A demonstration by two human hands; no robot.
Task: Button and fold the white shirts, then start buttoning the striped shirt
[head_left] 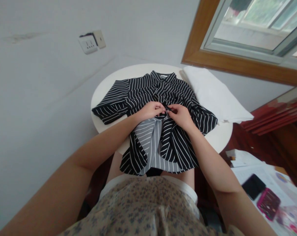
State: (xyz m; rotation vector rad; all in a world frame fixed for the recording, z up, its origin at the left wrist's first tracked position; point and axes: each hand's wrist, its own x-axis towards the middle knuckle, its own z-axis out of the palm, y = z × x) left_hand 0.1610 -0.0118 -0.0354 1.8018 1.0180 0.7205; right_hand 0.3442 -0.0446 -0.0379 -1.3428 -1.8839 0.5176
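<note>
A black shirt with white stripes (140,87) lies spread on a round white table (101,88), its collar at the far side. Below my hands its lower front hangs apart, showing the grey inner side, and the hem drops over the table's near edge. My left hand (152,109) pinches one front edge of the shirt near the middle. Close beside it, my right hand (181,115) is closed on the other front edge. The fingertips of both hands nearly meet at the placket. Any button between them is too small to make out.
Folded white cloth (212,93) lies at the table's right, beside the shirt. Lower right, a surface holds papers (248,164), a dark phone (253,186) and a pink case (268,203). A wall with a socket (88,43) stands left; a wood-framed window (227,67) is upper right.
</note>
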